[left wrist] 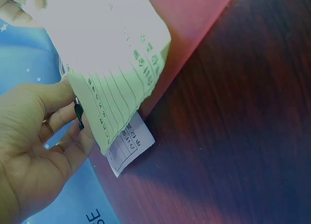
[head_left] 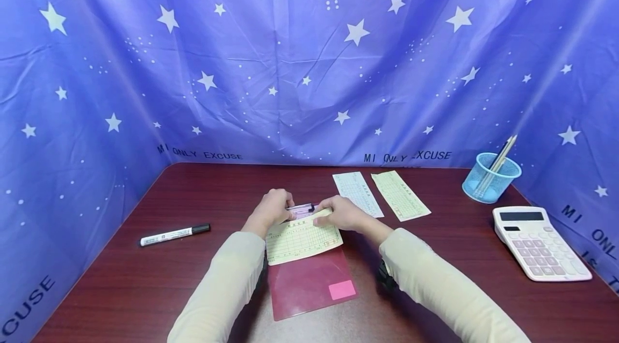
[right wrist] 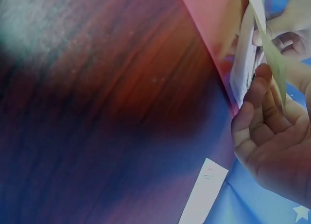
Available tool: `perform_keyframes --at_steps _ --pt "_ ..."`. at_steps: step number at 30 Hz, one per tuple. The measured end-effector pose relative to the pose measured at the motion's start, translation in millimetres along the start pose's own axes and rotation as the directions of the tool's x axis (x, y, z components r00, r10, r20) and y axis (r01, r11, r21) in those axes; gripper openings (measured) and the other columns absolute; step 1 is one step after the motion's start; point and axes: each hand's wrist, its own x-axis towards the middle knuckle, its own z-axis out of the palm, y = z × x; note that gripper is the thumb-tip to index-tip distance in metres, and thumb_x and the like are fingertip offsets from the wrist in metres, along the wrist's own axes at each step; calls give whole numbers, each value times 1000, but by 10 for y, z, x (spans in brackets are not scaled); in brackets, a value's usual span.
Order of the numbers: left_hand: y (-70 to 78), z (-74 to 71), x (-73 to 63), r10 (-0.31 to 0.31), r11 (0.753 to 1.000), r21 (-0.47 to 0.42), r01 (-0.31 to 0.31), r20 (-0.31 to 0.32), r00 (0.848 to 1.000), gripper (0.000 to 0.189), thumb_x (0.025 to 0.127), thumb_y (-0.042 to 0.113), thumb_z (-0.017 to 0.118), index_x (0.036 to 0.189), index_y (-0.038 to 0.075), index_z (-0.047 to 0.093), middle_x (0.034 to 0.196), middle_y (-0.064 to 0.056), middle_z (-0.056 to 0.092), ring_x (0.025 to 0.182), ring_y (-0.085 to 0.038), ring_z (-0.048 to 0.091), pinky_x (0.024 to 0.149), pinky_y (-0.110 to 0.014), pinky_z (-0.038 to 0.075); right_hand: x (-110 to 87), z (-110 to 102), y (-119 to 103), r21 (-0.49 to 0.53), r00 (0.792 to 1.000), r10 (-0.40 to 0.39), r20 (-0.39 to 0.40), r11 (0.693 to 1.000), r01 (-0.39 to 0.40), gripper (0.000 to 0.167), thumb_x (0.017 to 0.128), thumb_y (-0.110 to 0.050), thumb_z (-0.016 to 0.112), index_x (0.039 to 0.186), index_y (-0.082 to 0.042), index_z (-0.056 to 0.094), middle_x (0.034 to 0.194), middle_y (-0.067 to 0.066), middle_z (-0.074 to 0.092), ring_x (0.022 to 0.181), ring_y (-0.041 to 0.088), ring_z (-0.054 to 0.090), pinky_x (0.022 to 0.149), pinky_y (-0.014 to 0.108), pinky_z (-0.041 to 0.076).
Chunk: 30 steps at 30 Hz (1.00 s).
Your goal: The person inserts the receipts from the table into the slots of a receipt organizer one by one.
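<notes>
A yellow printed form (head_left: pixel 303 241) lies over the upper part of a dark red clipboard (head_left: pixel 304 284), its near edge lifted. My left hand (head_left: pixel 272 209) pinches the form's far left edge, thumb on the paper and fingers behind it by the clip. On the other side, my right hand (head_left: pixel 340 213) holds the far right edge between thumb and fingers. The metal clip (head_left: pixel 302 207) shows between the hands. Beneath the form a pale purple slip (left wrist: pixel 131 146) sticks out in the left wrist view; the form hides most of it.
Behind the right hand lie a white slip (head_left: pixel 358 192) and another yellow form (head_left: pixel 400 195). A marker (head_left: pixel 174 234) is at the left. At the right stand a blue mesh pen cup (head_left: pixel 490 177) and a calculator (head_left: pixel 540 246). A pink label (head_left: pixel 342 290) marks the clipboard's corner.
</notes>
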Motion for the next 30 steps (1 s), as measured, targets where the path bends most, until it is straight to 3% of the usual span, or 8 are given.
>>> perform_keyframes --at_steps 7,13,17,20,26,30 --pt "4 4 -2 7 1000 2 -7 -3 1000 17 80 10 87 88 6 72 83 -3 67 85 -22 63 85 -40 52 0 60 -32 -115 999 -37 -38 993 32 19 88 -16 79 106 -10 77 119 14 70 113 29 62 99 46 47" --pt "-10 4 -1 14 1000 19 -14 -5 1000 18 80 10 87 88 6 72 82 -3 65 85 -22 62 86 -40 51 -24 30 9 -148 991 -100 -94 985 85 20 87 -13 79 106 -7 75 102 10 71 95 25 65 86 41 52" --pt "-13 3 -1 17 999 33 -17 -9 1000 18 79 10 87 89 6 72 83 -3 65 87 -23 62 88 -41 51 -71 -25 78 -165 974 -204 -101 969 186 19 88 -12 79 105 -6 75 98 7 71 94 26 65 84 39 51" --pt "-13 8 3 23 999 32 -22 -11 1000 18 79 10 87 89 6 72 85 -4 66 89 -24 62 89 -41 51 -131 -44 126 -195 956 -288 -47 942 274 17 89 -16 78 105 -9 77 97 3 71 93 24 66 85 39 51" --pt "-18 9 6 21 999 33 -21 -9 1000 18 80 10 87 90 6 72 85 -4 66 89 -23 63 88 -41 51 -253 -9 163 -325 897 -431 94 839 437 24 95 -24 72 115 -12 77 115 6 71 112 27 63 98 47 48" --pt "-8 2 1 11 1000 21 -11 -3 1000 17 80 9 87 89 6 72 84 -3 66 87 -23 62 86 -40 52 -291 36 151 -367 878 -459 134 800 474 27 97 -27 70 120 -13 76 124 10 68 119 30 60 99 51 47"
